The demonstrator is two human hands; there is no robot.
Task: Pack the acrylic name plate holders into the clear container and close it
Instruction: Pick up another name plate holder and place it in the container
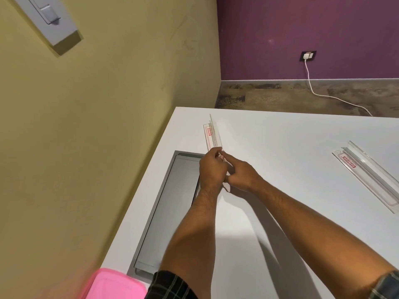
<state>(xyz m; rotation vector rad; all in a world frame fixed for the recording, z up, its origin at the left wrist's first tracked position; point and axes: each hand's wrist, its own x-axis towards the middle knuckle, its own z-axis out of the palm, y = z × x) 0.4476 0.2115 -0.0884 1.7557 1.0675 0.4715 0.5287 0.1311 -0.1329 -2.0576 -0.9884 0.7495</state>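
Two hands, left (210, 169) and right (241, 174), pinch the near end of one holder (212, 135); fingers clamped on it. Its long axis runs away from them. Second holder (367, 173) lies well right on the surface (280, 147), nearer the right hand.

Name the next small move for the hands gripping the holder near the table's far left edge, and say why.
Probably lift the acrylic holder clear of the white table: both the left hand and right hand already pinch its near end, and no clear container is in view yet.
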